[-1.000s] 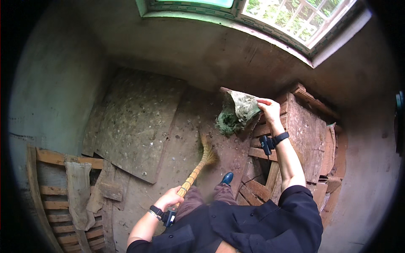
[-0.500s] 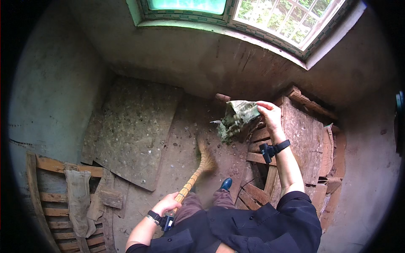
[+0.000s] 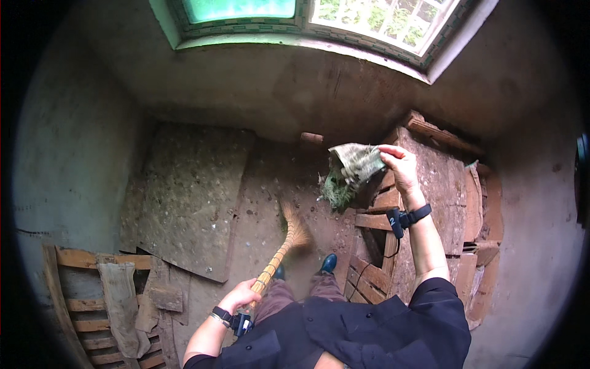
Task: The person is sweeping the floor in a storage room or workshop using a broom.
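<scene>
My left hand (image 3: 241, 294) is closed round the wrapped handle of a straw broom (image 3: 270, 268), whose bristles are low over the debris-strewn floor near my boots. Held up at right of centre, my right hand (image 3: 398, 161) pinches the edge of a dirty, pale, crumpled sack (image 3: 356, 161). A tangled green fibrous clump (image 3: 337, 192) hangs at the sack's lower left, with light bits in it. I cannot tell whether the clump is attached to the sack or inside it.
A large grimy board (image 3: 184, 197) lies on the left floor. Slatted pallets with scraps (image 3: 92, 327) are at lower left, and stacked pallets with boards (image 3: 439, 184) stand at right. A short reddish piece (image 3: 311, 138) lies by the back wall under the window (image 3: 369, 18).
The sack and my right hand have shifted slightly right, and the sack hangs at a different angle. The view has tilted, moving the window up and left. A second boot now shows.
</scene>
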Available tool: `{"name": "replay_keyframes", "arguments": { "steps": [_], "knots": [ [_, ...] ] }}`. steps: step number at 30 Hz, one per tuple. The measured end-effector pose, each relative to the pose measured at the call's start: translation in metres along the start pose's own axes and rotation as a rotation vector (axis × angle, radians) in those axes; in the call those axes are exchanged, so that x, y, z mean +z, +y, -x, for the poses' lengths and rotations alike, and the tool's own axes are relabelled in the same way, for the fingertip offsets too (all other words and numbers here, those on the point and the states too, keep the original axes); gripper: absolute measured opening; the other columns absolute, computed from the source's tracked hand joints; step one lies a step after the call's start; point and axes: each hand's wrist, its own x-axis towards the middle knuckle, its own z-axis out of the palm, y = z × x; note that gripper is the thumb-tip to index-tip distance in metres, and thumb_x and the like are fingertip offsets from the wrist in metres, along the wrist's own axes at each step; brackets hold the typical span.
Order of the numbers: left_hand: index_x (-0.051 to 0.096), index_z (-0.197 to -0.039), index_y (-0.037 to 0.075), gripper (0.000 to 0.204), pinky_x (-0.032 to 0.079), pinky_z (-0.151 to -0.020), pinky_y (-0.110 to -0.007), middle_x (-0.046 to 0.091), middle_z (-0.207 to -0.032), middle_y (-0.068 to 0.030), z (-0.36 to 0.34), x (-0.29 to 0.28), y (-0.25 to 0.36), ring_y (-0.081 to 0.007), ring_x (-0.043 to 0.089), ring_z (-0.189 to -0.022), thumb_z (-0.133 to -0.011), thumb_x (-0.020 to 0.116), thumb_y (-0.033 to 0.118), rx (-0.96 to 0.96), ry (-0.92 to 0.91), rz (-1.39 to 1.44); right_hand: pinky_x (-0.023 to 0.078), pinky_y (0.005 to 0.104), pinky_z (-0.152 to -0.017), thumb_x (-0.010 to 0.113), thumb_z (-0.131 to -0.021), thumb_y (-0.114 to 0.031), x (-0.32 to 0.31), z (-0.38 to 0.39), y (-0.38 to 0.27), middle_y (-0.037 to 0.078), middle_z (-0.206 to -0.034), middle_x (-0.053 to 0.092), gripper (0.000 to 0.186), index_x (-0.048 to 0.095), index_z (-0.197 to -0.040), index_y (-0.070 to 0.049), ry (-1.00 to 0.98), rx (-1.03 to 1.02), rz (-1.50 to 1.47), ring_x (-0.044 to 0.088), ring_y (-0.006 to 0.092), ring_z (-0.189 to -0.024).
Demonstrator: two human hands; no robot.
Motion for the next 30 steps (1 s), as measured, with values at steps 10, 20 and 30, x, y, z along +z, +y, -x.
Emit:
{"name": "replay_keyframes", "arguments": {
  "steps": [10,20,30],
  "knots": [
    [0.053,-0.112,0.007,0.046,0.042,-0.04,-0.026,0.053,-0.072,-0.0003,-0.017,0.026,0.02,-0.0104,0.05,-0.051,-0.067,0.063,0.003,0.091,0.007,0.013,0.048,0.0232,-0.07,0.06,-0.076,-0.001,-0.066,-0.003,0.0,0.005,-0.085,0.067,0.021,0.067,-0.096,0.0,-0.007,0.097,0.072,0.059,0.0097,-0.075],
    [0.052,-0.114,0.001,0.053,0.041,-0.044,-0.027,0.057,-0.073,-0.003,-0.033,0.079,0.08,-0.0131,0.051,-0.052,-0.062,0.063,-0.003,0.017,0.048,-0.098,0.049,0.0236,-0.069,0.062,-0.079,0.0,-0.318,-0.053,-0.082,0.003,-0.091,0.066,0.021,0.066,-0.099,-0.004,0.37,-0.284,-0.133,0.06,0.0091,-0.077],
    [0.055,-0.113,-0.005,0.038,0.051,-0.069,-0.03,0.064,-0.093,-0.008,-0.072,0.126,0.166,-0.018,0.063,-0.075,-0.075,0.056,-0.004,-0.064,0.001,-0.108,0.048,0.0254,-0.067,0.06,-0.083,-0.007,-0.688,0.183,-0.129,0.002,-0.101,0.063,0.026,0.062,-0.109,-0.007,1.3,-0.452,0.035,0.059,0.0107,-0.083]
  ]
}}
